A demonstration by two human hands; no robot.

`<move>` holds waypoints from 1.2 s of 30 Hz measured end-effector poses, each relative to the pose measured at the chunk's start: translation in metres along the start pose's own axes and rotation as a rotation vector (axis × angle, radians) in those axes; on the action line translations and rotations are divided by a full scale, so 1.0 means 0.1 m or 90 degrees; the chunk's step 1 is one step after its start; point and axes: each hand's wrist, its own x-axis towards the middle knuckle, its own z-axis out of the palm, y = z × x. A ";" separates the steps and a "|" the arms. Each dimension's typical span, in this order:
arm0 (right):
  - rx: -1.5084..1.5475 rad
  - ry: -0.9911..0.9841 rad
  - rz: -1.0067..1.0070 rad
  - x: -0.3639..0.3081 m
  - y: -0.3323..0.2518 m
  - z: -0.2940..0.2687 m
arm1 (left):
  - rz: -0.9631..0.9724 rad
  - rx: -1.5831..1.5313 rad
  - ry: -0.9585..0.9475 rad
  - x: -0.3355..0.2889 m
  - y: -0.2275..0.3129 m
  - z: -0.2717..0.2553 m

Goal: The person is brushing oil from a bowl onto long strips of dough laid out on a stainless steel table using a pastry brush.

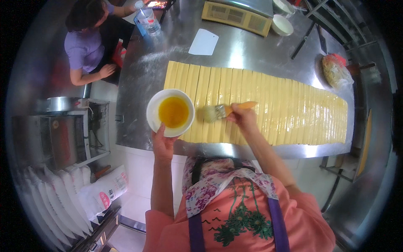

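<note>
Side by side on the steel table lie many strips of yellow dough (285, 109), forming one long sheet. My right hand (244, 117) is closed round the orange handle of a pastry brush (221, 111). Its pale bristles rest on or just over the strips left of the middle. Strips toward the right look glossy and wet; those at the far left look duller. In my left hand (163, 140) is a white bowl (190, 122) with orange-yellow liquid, held at the sheet's near left corner, thumb over the rim.
A white dough scraper (204, 42) lies beyond the sheet on the steel table (168, 52). Farther back are a scale (237, 17) and bowls (282, 25). A plastic bottle (147, 19) stands near a seated person (90, 46) at far left. A filled plastic bag (337, 70) sits at the right.
</note>
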 end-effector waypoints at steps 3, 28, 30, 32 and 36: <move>-0.046 0.000 0.007 -0.09 0.50 -0.06 | 0.024 0.028 0.016 -0.02 0.15 -0.11; -0.409 -0.125 -0.243 -0.44 0.79 0.71 | 0.054 -0.005 0.061 -0.27 0.46 -0.26; -0.374 -0.126 -0.210 -0.21 1.02 0.57 | 0.055 -0.005 0.073 -0.26 0.51 -0.28; -0.345 -0.043 -0.178 -0.02 0.80 0.34 | 0.062 -0.014 0.077 -0.26 0.52 -0.39; -0.512 0.308 -0.365 0.46 -0.19 -1.48 | 0.072 -0.035 0.079 -0.25 0.56 -0.54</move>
